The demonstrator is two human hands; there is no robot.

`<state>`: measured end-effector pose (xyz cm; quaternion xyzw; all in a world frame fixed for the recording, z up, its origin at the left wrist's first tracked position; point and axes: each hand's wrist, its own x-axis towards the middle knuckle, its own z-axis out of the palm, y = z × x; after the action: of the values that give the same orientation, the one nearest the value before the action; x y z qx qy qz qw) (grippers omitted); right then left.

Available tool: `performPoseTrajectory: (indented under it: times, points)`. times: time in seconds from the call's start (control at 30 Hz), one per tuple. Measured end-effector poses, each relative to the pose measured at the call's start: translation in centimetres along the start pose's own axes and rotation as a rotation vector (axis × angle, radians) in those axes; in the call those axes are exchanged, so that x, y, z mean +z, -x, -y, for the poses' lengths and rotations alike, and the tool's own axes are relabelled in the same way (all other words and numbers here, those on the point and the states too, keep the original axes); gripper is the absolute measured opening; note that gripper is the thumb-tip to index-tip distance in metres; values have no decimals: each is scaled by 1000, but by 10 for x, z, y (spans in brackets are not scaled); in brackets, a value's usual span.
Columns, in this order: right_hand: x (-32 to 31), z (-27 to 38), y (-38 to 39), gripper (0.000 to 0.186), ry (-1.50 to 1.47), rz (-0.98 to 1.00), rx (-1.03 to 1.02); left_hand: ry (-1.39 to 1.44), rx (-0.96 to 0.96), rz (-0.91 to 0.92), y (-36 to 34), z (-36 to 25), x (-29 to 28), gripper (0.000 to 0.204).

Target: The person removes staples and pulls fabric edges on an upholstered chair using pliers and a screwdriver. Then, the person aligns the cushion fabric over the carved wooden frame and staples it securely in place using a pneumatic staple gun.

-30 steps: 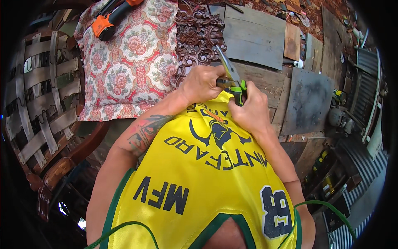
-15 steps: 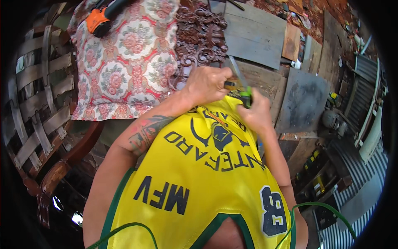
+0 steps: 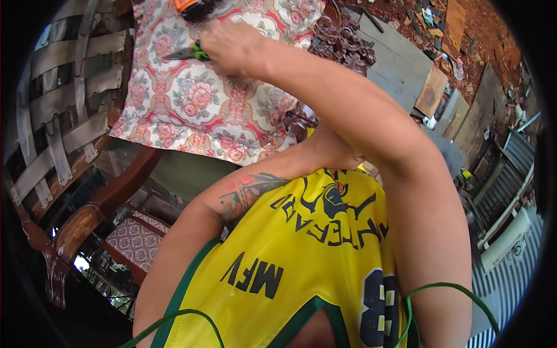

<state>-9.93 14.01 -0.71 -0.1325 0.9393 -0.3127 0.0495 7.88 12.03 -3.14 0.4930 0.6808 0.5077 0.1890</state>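
Note:
My right arm crosses over to the far left, above the floral-patterned cushion (image 3: 200,95) with red and white panels. Closed fingers of my right hand (image 3: 232,49) grip green-handled scissors (image 3: 181,54), whose dark pointed blades stick out leftward over the fabric. Behind that forearm, close to my yellow shirt, is my left hand (image 3: 342,149); its fingers are mostly hidden, so whether it holds anything does not show. Carved dark wood (image 3: 345,43) borders the cushion on its right side.
An orange-and-black tool (image 3: 194,7) lies on the cushion's far part. At left stands a wooden frame (image 3: 104,197) with woven straps (image 3: 64,145). Grey boards (image 3: 386,64) and scattered debris cover the ground at right, near corrugated metal sheets (image 3: 510,278).
My right hand has swung from in front of my shirt to the far left with the scissors. My left hand is now partly covered by the right arm. The view has shifted.

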Motion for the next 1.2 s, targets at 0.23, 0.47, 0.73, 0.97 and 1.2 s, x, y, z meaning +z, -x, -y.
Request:
performPoseTrajectory:
  times: [0.23,0.47,0.73,0.97,1.2]
  points:
    - [-131,4,186,56,157,523,231,32,-59,100,20,7,-14,17]
    - [-113,26,274,54,-347,459,892,-22,-96,177,11,-1,-18,25]
    - [-80,35,284,36,-383,149,844,6,-10,193,24,8,-19,28]
    - [-56,29,273,30,-224,184,644,4,-116,175,36,26,-38,29]
    - [-48,23,266,24,-230,303,590,-132,-156,125,50,36,-42,32]
